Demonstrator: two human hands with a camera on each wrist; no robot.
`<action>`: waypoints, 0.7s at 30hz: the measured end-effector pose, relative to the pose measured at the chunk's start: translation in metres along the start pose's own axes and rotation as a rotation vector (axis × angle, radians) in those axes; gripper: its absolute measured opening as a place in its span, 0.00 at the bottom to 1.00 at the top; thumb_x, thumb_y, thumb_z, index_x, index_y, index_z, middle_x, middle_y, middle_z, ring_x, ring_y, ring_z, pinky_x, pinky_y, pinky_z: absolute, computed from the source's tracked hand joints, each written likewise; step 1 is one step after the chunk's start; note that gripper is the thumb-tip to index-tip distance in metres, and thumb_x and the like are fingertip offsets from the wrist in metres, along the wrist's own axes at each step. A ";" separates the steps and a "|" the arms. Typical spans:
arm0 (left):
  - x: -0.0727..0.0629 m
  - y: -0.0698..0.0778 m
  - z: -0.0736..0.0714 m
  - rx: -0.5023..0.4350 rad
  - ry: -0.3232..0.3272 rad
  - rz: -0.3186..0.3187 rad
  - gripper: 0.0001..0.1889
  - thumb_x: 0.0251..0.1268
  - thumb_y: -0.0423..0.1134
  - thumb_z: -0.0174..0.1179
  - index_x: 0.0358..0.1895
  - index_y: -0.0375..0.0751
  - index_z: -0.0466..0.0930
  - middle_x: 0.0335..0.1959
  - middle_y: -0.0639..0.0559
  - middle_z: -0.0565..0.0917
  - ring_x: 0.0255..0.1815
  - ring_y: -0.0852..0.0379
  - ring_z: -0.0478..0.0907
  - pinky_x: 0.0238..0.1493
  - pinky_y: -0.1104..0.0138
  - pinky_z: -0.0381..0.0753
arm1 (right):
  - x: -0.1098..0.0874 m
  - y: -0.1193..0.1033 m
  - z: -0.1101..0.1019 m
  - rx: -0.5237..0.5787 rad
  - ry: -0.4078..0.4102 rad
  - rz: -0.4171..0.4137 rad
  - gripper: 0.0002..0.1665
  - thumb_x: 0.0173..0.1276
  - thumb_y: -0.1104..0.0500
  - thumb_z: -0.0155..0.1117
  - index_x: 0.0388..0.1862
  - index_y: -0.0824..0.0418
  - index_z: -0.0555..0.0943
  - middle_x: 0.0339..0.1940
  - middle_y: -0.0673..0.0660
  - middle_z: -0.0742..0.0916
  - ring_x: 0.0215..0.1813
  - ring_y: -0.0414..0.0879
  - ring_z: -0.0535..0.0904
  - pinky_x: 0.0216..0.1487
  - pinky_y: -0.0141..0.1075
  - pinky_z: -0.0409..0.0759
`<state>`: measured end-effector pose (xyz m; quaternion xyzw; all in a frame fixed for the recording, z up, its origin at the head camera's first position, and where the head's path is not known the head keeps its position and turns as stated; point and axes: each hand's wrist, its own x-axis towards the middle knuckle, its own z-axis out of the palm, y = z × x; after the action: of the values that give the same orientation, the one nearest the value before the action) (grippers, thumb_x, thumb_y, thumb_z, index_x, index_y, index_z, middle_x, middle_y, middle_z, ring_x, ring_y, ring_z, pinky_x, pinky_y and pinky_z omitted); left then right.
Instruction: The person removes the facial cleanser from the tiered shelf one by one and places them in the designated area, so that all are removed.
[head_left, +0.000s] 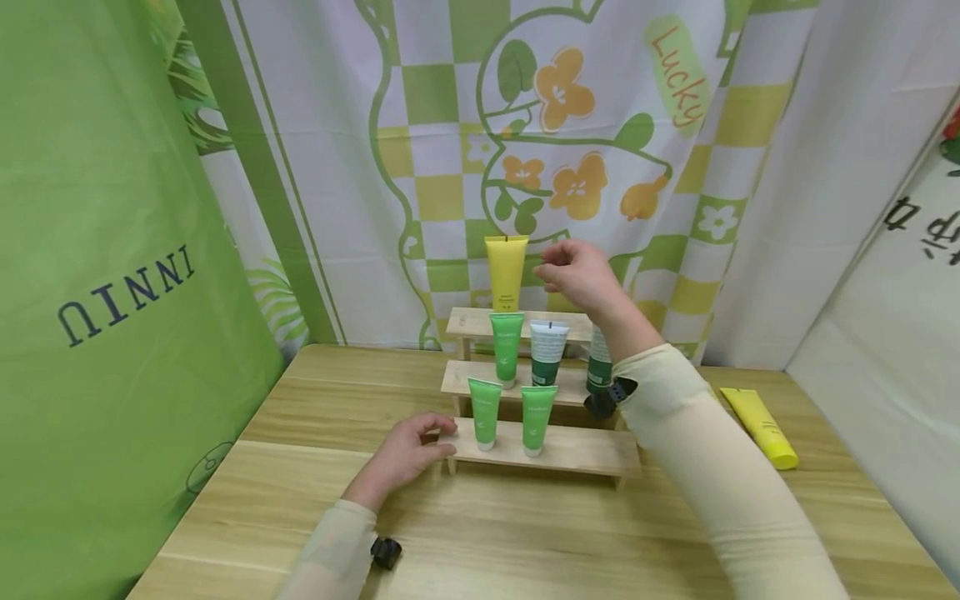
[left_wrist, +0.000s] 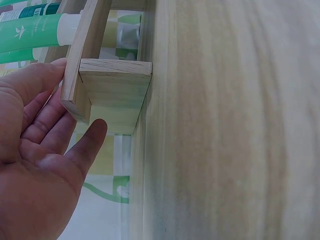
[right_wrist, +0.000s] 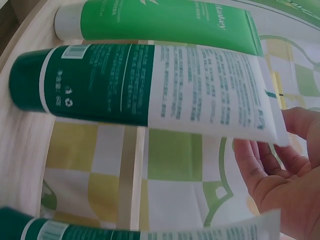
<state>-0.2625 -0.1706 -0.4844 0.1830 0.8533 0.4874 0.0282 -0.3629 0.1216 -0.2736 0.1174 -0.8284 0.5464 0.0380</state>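
Note:
My left hand (head_left: 408, 450) holds the left end of the lowest board of a three-step wooden stand (head_left: 585, 450), with the thumb at its front edge in the left wrist view. Beside the upright yellow tube (head_left: 507, 271) on the top step, my right hand (head_left: 577, 271) hovers with loosely bent fingers and nothing between them. Two green tubes (head_left: 485, 412) stand on the lowest step. On the middle step are another green tube (head_left: 507, 346) and two white-and-dark-green tubes (right_wrist: 150, 90); my right forearm partly hides the rightmost in the head view.
Another yellow tube (head_left: 761, 429) lies on the wooden table (head_left: 525, 542), right of the stand. A patterned curtain (head_left: 315, 192) hangs close behind the stand, and a green cloth (head_left: 127, 375) borders the left side.

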 end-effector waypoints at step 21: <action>0.001 -0.003 0.001 -0.003 0.012 0.033 0.12 0.61 0.38 0.68 0.47 0.42 0.82 0.54 0.48 0.83 0.57 0.45 0.78 0.62 0.51 0.75 | 0.020 -0.011 0.020 -0.032 0.005 0.043 0.25 0.69 0.57 0.65 0.60 0.65 0.72 0.55 0.60 0.78 0.54 0.52 0.76 0.53 0.45 0.81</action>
<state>-0.2642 -0.1711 -0.4874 0.1940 0.8496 0.4903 0.0151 -0.3780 0.0961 -0.2678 0.0976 -0.8391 0.5343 0.0305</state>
